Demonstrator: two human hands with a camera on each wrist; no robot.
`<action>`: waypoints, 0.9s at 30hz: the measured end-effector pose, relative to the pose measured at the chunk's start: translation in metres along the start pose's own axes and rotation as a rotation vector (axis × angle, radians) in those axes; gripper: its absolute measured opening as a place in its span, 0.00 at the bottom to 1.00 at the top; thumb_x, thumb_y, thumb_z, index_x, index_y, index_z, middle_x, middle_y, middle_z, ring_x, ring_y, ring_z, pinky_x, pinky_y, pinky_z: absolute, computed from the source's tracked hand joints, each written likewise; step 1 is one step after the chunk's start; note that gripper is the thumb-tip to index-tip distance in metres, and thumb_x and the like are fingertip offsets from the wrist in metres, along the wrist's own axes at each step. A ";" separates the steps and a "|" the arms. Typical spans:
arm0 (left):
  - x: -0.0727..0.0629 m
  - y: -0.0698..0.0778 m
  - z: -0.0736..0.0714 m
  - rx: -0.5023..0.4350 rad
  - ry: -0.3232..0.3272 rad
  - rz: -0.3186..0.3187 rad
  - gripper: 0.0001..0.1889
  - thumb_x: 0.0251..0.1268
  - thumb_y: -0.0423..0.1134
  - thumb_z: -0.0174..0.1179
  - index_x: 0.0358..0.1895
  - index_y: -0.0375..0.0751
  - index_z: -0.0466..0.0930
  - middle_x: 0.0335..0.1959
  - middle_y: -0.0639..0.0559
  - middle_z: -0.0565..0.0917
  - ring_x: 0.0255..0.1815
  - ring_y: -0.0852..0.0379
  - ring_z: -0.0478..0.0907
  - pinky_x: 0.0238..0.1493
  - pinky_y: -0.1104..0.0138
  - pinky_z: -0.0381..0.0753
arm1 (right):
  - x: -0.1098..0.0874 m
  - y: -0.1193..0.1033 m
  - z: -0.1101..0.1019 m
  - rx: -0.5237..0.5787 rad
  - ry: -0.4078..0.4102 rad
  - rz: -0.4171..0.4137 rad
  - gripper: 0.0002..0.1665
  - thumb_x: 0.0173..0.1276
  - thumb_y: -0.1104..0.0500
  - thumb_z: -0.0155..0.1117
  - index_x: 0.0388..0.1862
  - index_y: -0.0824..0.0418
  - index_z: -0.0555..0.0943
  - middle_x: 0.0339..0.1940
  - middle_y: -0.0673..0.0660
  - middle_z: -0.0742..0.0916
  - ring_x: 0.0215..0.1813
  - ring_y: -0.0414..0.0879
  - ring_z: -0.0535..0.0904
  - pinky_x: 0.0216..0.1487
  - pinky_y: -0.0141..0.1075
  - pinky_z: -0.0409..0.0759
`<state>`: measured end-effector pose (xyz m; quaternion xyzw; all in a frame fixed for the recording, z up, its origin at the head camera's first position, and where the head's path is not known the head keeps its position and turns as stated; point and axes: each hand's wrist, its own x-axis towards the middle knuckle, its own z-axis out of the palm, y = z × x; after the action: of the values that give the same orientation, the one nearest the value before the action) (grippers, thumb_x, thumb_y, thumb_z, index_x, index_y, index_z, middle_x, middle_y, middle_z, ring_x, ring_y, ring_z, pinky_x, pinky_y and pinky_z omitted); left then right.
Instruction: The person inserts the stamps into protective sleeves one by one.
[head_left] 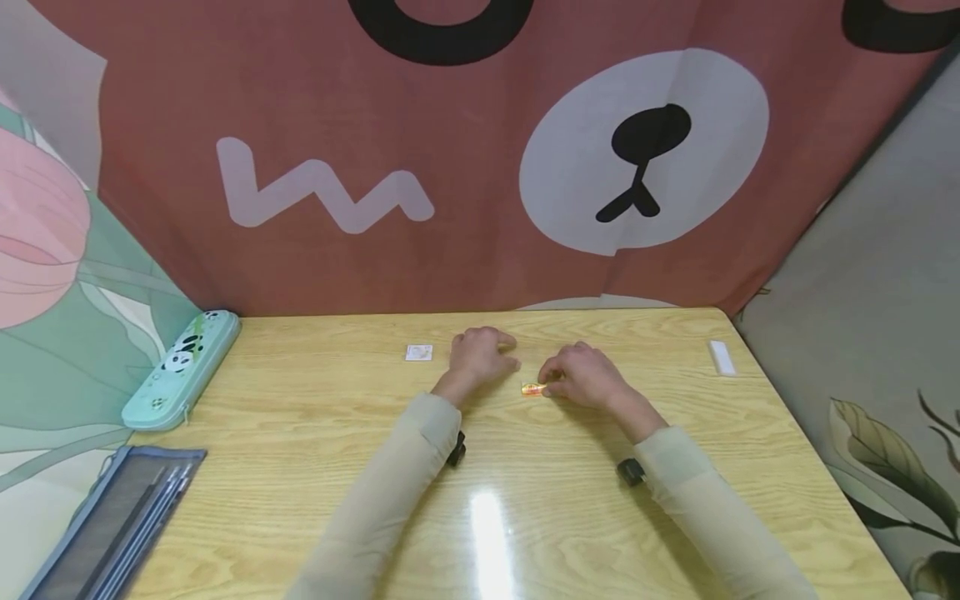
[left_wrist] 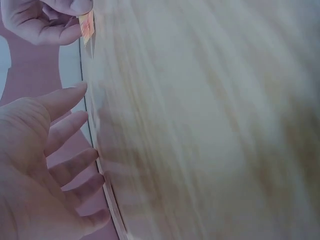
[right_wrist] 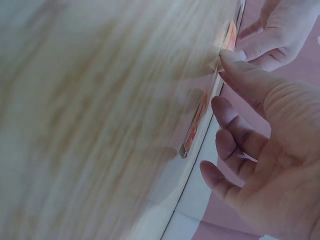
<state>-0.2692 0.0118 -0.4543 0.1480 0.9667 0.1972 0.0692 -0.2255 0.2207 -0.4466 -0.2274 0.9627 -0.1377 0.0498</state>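
My right hand (head_left: pixel 581 377) pinches one end of a small flat orange-and-yellow printed piece (head_left: pixel 532 389) between thumb and fingertips, low over the table. The same piece (left_wrist: pixel 86 25) shows at the right hand's fingers in the left wrist view. Just left of it is my left hand (head_left: pixel 480 357), its fingers spread and relaxed with nothing between them. In the right wrist view a second orange printed strip (right_wrist: pixel 195 122) lies on the table beside the right hand's fingers; in the head view it is hidden. What kind of piece is pinched I cannot tell.
On the wooden table (head_left: pixel 300 400), a small printed white card (head_left: pixel 418 352) lies left of the hands. A white strip (head_left: pixel 722 358) lies near the right edge. At the left are a turquoise panda pencil case (head_left: pixel 182 371) and a blue mesh pouch (head_left: pixel 112 525). A bear-print cloth hangs behind.
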 end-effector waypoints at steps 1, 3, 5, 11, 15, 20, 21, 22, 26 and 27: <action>0.000 0.000 0.001 0.003 -0.001 0.001 0.21 0.64 0.56 0.68 0.60 0.63 0.84 0.66 0.56 0.81 0.69 0.45 0.74 0.74 0.46 0.65 | 0.000 0.000 0.000 0.000 -0.001 -0.002 0.06 0.62 0.50 0.77 0.38 0.42 0.89 0.40 0.44 0.89 0.47 0.47 0.79 0.53 0.51 0.79; 0.000 0.001 0.002 0.008 -0.001 0.002 0.20 0.64 0.55 0.68 0.58 0.64 0.85 0.65 0.56 0.81 0.69 0.45 0.74 0.73 0.46 0.66 | 0.000 -0.001 0.000 0.005 -0.002 -0.004 0.06 0.62 0.50 0.77 0.38 0.42 0.90 0.39 0.43 0.89 0.46 0.46 0.79 0.54 0.51 0.79; 0.000 0.002 0.003 0.010 0.002 0.003 0.18 0.63 0.55 0.68 0.56 0.63 0.86 0.65 0.56 0.81 0.69 0.46 0.74 0.72 0.46 0.67 | 0.000 -0.001 0.000 0.008 -0.005 -0.007 0.06 0.62 0.51 0.77 0.38 0.42 0.90 0.39 0.43 0.89 0.46 0.46 0.79 0.55 0.50 0.79; 0.000 0.002 0.004 0.007 0.015 -0.010 0.13 0.63 0.53 0.69 0.49 0.63 0.88 0.63 0.58 0.82 0.68 0.47 0.75 0.71 0.46 0.69 | 0.000 0.000 -0.001 0.026 -0.003 -0.024 0.04 0.62 0.52 0.76 0.36 0.42 0.90 0.38 0.41 0.90 0.46 0.44 0.81 0.57 0.49 0.79; -0.001 0.002 0.004 0.008 0.016 -0.013 0.09 0.64 0.53 0.68 0.46 0.63 0.88 0.62 0.58 0.82 0.67 0.47 0.75 0.69 0.46 0.70 | -0.002 0.001 -0.004 0.077 0.010 -0.007 0.04 0.64 0.54 0.75 0.38 0.45 0.90 0.37 0.43 0.89 0.41 0.42 0.81 0.49 0.44 0.81; -0.003 0.006 0.003 0.005 0.013 -0.017 0.07 0.65 0.52 0.68 0.43 0.63 0.88 0.60 0.59 0.83 0.66 0.48 0.75 0.68 0.47 0.72 | -0.008 0.006 -0.011 0.236 0.053 0.081 0.05 0.69 0.56 0.70 0.43 0.48 0.88 0.37 0.46 0.89 0.38 0.40 0.82 0.42 0.39 0.82; -0.004 0.007 0.002 0.008 0.012 -0.016 0.08 0.65 0.52 0.68 0.46 0.63 0.88 0.61 0.59 0.83 0.66 0.48 0.75 0.67 0.47 0.72 | -0.009 0.007 -0.012 0.272 0.060 0.099 0.05 0.70 0.56 0.69 0.43 0.49 0.88 0.38 0.47 0.90 0.39 0.40 0.82 0.42 0.39 0.82; -0.004 0.007 0.001 0.015 0.009 -0.014 0.11 0.66 0.52 0.68 0.50 0.63 0.87 0.62 0.58 0.82 0.67 0.48 0.75 0.67 0.47 0.72 | -0.010 0.008 -0.014 0.305 0.065 0.119 0.05 0.70 0.55 0.68 0.43 0.49 0.88 0.38 0.48 0.89 0.39 0.41 0.82 0.42 0.39 0.82; -0.005 0.009 -0.001 0.052 -0.006 -0.011 0.23 0.68 0.53 0.66 0.65 0.63 0.80 0.68 0.56 0.79 0.69 0.46 0.73 0.68 0.47 0.72 | -0.012 0.010 -0.018 0.371 0.076 0.155 0.05 0.72 0.54 0.67 0.44 0.49 0.87 0.40 0.49 0.89 0.41 0.43 0.82 0.44 0.40 0.82; -0.005 0.010 -0.001 0.062 -0.010 -0.012 0.23 0.68 0.53 0.65 0.66 0.64 0.79 0.68 0.56 0.79 0.69 0.46 0.73 0.68 0.47 0.72 | -0.012 0.010 -0.018 0.374 0.080 0.160 0.05 0.72 0.54 0.67 0.44 0.49 0.87 0.40 0.49 0.89 0.42 0.43 0.82 0.45 0.40 0.82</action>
<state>-0.2618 0.0182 -0.4493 0.1451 0.9728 0.1661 0.0708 -0.2220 0.2388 -0.4313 -0.1313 0.9365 -0.3187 0.0638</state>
